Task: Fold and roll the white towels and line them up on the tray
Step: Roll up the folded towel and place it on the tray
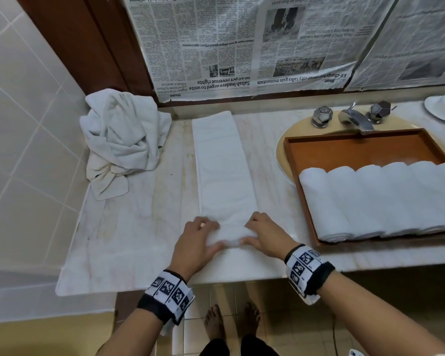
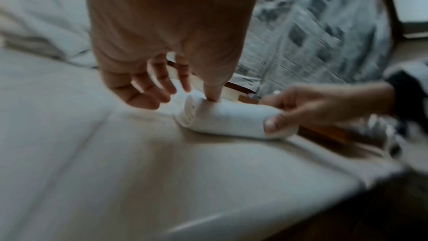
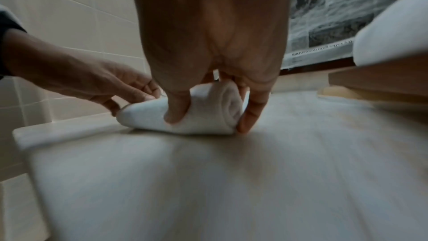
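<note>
At the tabletop's (image 1: pixel 129 242) front edge, our left hand (image 1: pixel 194 244) and right hand (image 1: pixel 265 233) curl fingers round the towel's (image 1: pixel 222 163) rolled end; soft and limp, it is best gripped at both roll ends.

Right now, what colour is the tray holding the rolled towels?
Orange-brown tray, clearest in the head view.

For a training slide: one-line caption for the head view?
Both hands, left hand and right hand, roll a folded white towel beside a tray of rolled towels.
</note>
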A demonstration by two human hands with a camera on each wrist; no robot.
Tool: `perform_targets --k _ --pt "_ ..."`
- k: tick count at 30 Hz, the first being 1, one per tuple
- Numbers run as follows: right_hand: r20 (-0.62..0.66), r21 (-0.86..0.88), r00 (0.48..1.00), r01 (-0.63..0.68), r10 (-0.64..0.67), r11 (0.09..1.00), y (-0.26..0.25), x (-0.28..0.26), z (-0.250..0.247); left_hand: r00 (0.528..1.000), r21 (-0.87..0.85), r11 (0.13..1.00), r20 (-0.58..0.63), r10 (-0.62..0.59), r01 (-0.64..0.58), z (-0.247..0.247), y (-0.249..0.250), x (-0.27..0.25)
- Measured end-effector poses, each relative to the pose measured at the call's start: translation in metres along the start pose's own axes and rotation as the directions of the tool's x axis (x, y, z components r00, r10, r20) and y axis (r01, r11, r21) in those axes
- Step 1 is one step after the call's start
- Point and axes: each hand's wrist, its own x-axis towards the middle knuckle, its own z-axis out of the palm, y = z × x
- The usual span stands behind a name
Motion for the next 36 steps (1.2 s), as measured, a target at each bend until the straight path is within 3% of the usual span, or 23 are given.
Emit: perform_targets --k 2,4,7,9,11,14,16,19,21,24,26,31,34,36 --pt "0.095 0.067 0.995 -0.041 0.035 0.997 -0.001 0.007 -0.008 0.998 0.062 0.997 0.056 0.04 -0.043 0.003 0.0 -0.002" --pt "0.14 0.106 0.99 -0.048 0.033 0.993 -0.001 0.009 -0.015 0.999 0.059 0.998 0.032 0.03 -0.032 0.003 -0.004 0.0" --pt "0.024 0.219 0.998 -0.059 0.055 0.974 0.0 0.002 -0.013 0.996 0.004 0.999 0.073 -0.045 0.045 -0.004 -0.002 0.008" --pt "-0.089 0.055 0.995 -0.047 0.052 0.997 -0.003 0.0 -0.006 0.993 -0.016 0.998 0.102 -0.066 0.068 -0.008 -0.002 0.015" --pt "-0.243 -0.231 0.964 0.05 -0.108 0.972 -0.006 -0.002 0.004 0.989 -0.124 0.986 0.109 -0.098 0.111 -0.009 -0.003 0.021" --pt "-0.282 -0.388 0.931 0.111 -0.233 0.915 -0.008 -0.004 0.017 0.98 -0.238 0.953 0.114 -0.165 0.188 -0.009 -0.002 0.028" --pt "-0.253 -0.345 0.944 0.118 -0.213 0.931 -0.003 -0.002 0.023 0.966 -0.332 0.907 0.099 -0.238 0.257 -0.008 -0.001 0.03" --pt "-0.141 -0.093 0.988 0.055 -0.068 0.994 0.001 0.008 0.014 0.945 -0.372 0.872 0.05 -0.322 0.317 -0.008 0.004 0.031" --pt "-0.067 -0.043 0.997 0.037 -0.04 0.998 0.0 0.015 0.004 0.955 -0.325 0.902 0.007 -0.297 0.283 -0.004 0.005 0.029" --pt "0.058 -0.02 0.998 0.034 -0.033 0.999 -0.002 0.022 -0.007 0.994 -0.015 0.997 -0.08 -0.078 0.077 0.002 0.005 0.023" --pt "0.136 0.019 0.991 -0.01 0.008 1.0 -0.001 0.026 -0.011 0.996 0.126 0.991 -0.069 0.047 -0.038 0.002 0.003 0.018" --pt "0.223 0.062 0.97 -0.11 0.093 0.992 -0.004 0.025 -0.016 0.998 0.297 0.955 0.07 0.008 -0.028 0.002 -0.005 0.015" --pt "0.122 -0.03 0.989 -0.084 0.087 0.996 -0.011 0.018 -0.013 0.993 0.257 0.966 0.108 -0.039 0.01 0.005 -0.004 0.018" --pt "-0.1 -0.258 0.995 -0.039 0.013 0.965 -0.015 0.013 -0.001 0.995 0.246 0.969 0.095 -0.044 0.019 0.004 -0.002 0.019"
